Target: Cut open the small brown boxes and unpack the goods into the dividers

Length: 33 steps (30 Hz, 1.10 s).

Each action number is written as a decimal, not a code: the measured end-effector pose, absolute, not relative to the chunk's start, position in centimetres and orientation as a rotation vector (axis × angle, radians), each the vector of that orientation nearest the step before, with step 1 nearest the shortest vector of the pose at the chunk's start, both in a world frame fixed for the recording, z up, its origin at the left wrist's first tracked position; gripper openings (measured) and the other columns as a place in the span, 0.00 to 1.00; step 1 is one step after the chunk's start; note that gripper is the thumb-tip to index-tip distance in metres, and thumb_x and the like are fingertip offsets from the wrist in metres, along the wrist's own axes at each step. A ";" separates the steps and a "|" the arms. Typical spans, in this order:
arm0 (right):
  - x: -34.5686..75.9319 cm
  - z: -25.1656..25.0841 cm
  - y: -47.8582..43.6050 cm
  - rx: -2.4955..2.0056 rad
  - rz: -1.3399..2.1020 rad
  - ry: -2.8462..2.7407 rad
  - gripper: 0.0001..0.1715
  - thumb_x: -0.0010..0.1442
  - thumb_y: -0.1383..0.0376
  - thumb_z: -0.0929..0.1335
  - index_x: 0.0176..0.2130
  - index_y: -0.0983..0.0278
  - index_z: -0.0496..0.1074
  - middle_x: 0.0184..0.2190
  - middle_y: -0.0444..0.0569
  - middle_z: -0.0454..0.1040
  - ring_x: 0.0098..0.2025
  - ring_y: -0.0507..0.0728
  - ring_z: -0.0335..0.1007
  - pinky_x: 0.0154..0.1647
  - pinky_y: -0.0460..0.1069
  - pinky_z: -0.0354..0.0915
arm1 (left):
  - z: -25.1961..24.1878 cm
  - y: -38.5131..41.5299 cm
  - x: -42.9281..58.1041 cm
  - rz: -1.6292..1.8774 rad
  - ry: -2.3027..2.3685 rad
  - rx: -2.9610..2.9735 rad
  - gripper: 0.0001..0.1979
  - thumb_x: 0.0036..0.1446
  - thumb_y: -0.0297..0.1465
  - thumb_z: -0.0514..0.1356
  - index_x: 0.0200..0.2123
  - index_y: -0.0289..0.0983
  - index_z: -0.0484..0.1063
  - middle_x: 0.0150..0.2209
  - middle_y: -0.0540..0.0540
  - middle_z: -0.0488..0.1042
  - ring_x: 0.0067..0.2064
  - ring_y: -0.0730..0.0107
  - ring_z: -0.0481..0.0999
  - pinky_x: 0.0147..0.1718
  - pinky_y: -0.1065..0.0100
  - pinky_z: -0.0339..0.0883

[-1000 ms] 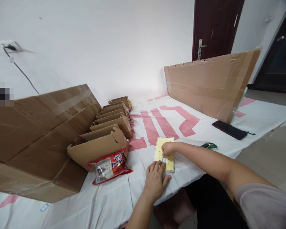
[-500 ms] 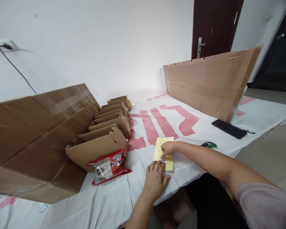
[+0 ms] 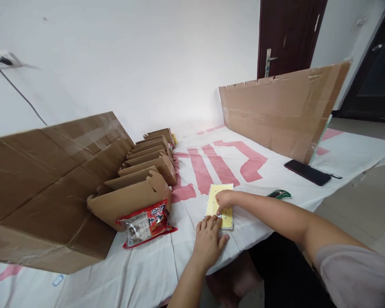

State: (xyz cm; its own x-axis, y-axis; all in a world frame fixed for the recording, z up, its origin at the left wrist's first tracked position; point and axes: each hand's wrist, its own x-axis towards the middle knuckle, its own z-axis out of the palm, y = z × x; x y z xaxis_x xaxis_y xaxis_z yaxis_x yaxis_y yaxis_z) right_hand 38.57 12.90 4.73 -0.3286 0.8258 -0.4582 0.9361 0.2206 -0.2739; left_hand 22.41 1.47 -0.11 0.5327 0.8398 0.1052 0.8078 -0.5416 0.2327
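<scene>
A yellow card (image 3: 227, 221) with a scalloped white border and small dots lies on the cloth-covered table. My left hand (image 3: 207, 244) rests palm down at its lower left, fingertips on the card's edge, fingers stretched out and the thumb apart. Over the card's middle is my right hand (image 3: 223, 200), its fingers curled in and one digit pointing down onto the surface. Whether anything is inside that curl is hidden. A small pale patch (image 3: 219, 215) shows on the card between the two hands, too little visible to name.
A red snack packet (image 3: 147, 224) leans against a row of open cardboard boxes (image 3: 131, 196). Large cardboard panels stand at left (image 3: 57, 184) and right (image 3: 276, 115). A green-handled cutter (image 3: 279, 194) and black phone (image 3: 307, 172) lie to the right. A blue-outlined label (image 3: 58, 280) lies front left.
Both hands keep almost the same pose on the card. The whole view has shifted very slightly; nothing else has visibly moved.
</scene>
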 end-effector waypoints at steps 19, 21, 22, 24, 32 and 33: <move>39.0 4.6 14.1 1.545 -0.869 2.218 0.25 0.41 0.48 0.75 0.20 0.65 0.67 0.17 0.43 0.67 0.24 0.54 0.65 0.27 0.48 0.59 | -0.5 1.5 22.3 0.374 1.411 2.648 0.24 0.58 0.38 0.58 0.57 0.39 0.66 0.58 0.41 0.69 0.60 0.50 0.62 0.58 0.47 0.56; 38.9 4.4 14.2 1.543 -0.848 2.202 0.27 0.37 0.48 0.77 0.18 0.65 0.66 0.16 0.44 0.67 0.24 0.55 0.65 0.27 0.49 0.58 | -0.5 1.5 22.3 0.400 1.402 2.648 0.24 0.57 0.37 0.59 0.57 0.39 0.66 0.57 0.40 0.69 0.60 0.49 0.62 0.57 0.47 0.57; 39.0 4.3 14.3 1.538 -0.849 2.199 0.27 0.36 0.48 0.77 0.17 0.65 0.66 0.16 0.44 0.67 0.24 0.55 0.65 0.26 0.49 0.58 | -0.5 1.5 22.3 0.414 1.393 2.646 0.23 0.57 0.37 0.59 0.56 0.39 0.66 0.57 0.40 0.70 0.60 0.49 0.63 0.57 0.46 0.57; 39.1 4.2 14.4 1.518 -0.888 2.213 0.28 0.35 0.48 0.77 0.17 0.65 0.65 0.16 0.43 0.65 0.23 0.54 0.64 0.26 0.48 0.57 | -0.3 1.4 22.2 0.443 1.365 2.635 0.21 0.58 0.37 0.59 0.54 0.39 0.67 0.56 0.40 0.70 0.59 0.49 0.63 0.56 0.46 0.57; 38.7 3.9 13.8 1.656 -0.972 2.264 0.28 0.32 0.47 0.78 0.15 0.64 0.65 0.14 0.43 0.65 0.22 0.55 0.65 0.24 0.48 0.57 | -0.2 1.1 21.8 0.551 1.308 2.614 0.11 0.57 0.33 0.59 0.44 0.39 0.69 0.50 0.41 0.71 0.55 0.53 0.68 0.53 0.49 0.61; 38.7 3.8 13.7 1.683 -1.013 2.270 0.27 0.32 0.49 0.78 0.15 0.64 0.65 0.13 0.43 0.64 0.22 0.55 0.64 0.23 0.48 0.57 | -0.2 1.1 21.8 0.563 1.309 2.615 0.11 0.57 0.33 0.59 0.44 0.40 0.70 0.50 0.42 0.71 0.54 0.54 0.68 0.53 0.51 0.62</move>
State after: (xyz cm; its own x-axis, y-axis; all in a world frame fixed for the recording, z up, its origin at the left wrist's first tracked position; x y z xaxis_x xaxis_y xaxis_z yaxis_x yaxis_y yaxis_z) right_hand 38.70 13.72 3.85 -0.3646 0.7968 -0.4818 0.8907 0.1477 -0.4298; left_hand 21.75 1.12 -0.24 0.5452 0.7976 0.2581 0.7361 -0.6028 0.3079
